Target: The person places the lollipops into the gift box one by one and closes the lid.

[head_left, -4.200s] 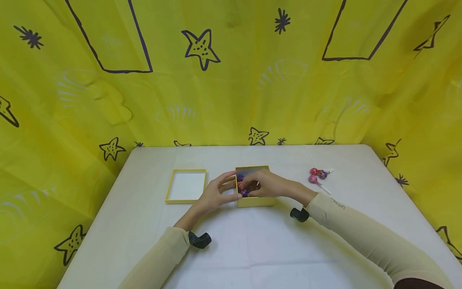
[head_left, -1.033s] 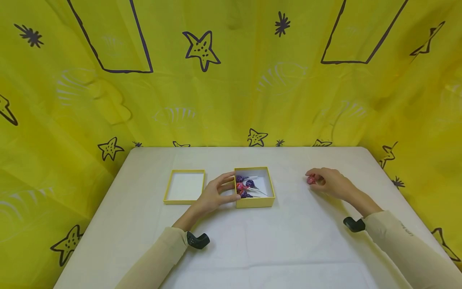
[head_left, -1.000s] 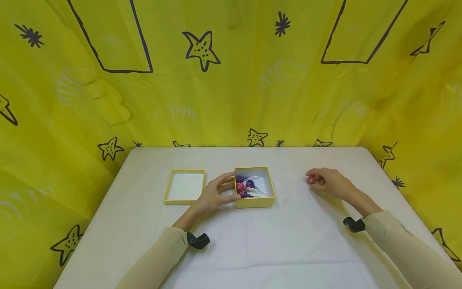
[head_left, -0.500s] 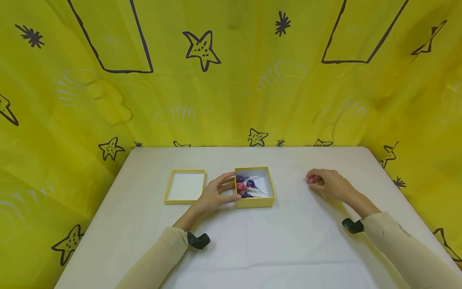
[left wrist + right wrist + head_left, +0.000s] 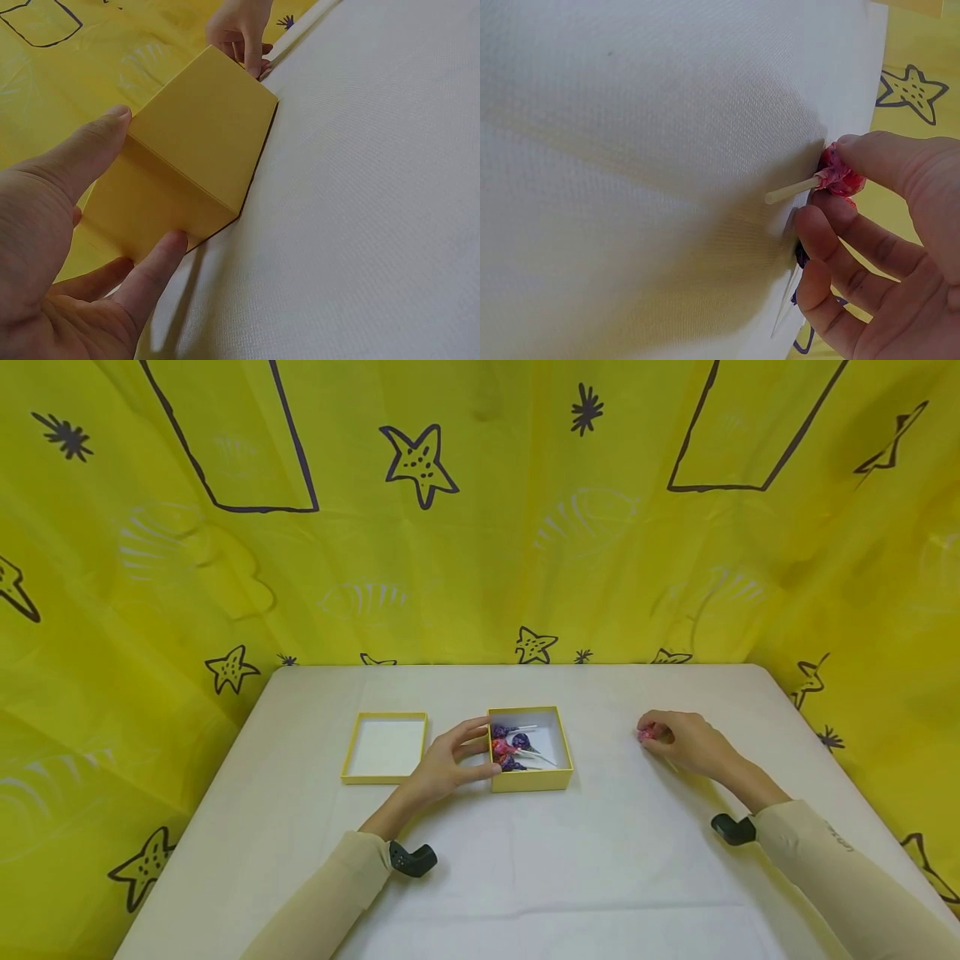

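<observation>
My left hand point(image 5: 444, 767) rests against the left side of a yellow box point(image 5: 531, 782), thumb at the near corner and fingers fairly straight on its wall. In the left wrist view these fingertips touch the box point(image 5: 202, 120). Inside lie several lollipops with purple wrappers point(image 5: 521, 741) and red wrappers point(image 5: 500, 747), their white sticks pointing right. Over to the right, my right hand point(image 5: 686, 742) pinches a pink-red lollipop point(image 5: 841, 176) between thumb and fingertips, just at the table surface. Behind those fingers a dark purple lollipop point(image 5: 802, 255) is mostly hidden.
A shallow yellow-rimmed lid point(image 5: 386, 747), white inside, lies left of the box. All of it sits on a white-covered table point(image 5: 600, 860), with a yellow patterned curtain point(image 5: 480, 543) around the back and sides.
About four seconds ago my right hand was inside the box; since then it has moved right to the loose lollipops and pinches one. Over the last second both hands have hardly moved.
</observation>
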The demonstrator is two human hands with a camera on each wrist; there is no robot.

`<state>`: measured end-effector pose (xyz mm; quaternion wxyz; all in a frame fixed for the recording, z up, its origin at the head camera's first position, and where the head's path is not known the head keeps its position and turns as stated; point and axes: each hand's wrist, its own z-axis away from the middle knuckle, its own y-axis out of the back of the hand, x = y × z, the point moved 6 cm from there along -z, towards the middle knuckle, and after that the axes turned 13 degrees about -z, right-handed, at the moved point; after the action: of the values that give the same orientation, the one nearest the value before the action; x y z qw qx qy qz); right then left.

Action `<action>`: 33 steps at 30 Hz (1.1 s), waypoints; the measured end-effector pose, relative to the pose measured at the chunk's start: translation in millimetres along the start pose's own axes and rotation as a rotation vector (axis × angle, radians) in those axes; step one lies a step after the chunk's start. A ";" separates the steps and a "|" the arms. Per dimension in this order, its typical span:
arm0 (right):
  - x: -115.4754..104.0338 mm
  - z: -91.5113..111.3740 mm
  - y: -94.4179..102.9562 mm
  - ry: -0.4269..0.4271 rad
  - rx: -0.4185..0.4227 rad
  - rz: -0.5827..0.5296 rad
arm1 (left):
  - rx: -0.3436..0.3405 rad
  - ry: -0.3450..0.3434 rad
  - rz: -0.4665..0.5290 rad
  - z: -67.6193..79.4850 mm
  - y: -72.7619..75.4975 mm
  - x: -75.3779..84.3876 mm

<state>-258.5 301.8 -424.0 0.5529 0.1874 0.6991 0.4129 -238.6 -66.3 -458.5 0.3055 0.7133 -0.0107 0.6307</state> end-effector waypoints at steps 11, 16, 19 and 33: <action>-1.5 0.3 0.6 -0.002 0.000 0.001 | 0.001 -0.003 0.005 0.2 0.1 0.8; -1.2 0.1 0.4 -0.005 -0.003 0.002 | 0.001 -0.001 0.004 0.5 0.1 1.3; -1.4 -0.3 0.6 -0.006 -0.007 0.003 | 0.000 0.001 0.003 0.5 0.2 1.5; -11.0 -8.9 3.5 0.032 -0.092 -0.015 | -0.023 -0.024 0.005 1.9 0.4 4.7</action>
<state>-263.9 292.7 -414.0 0.5526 0.1498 0.6896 0.4435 -236.0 -65.7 -454.1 0.3122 0.7172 -0.0235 0.6225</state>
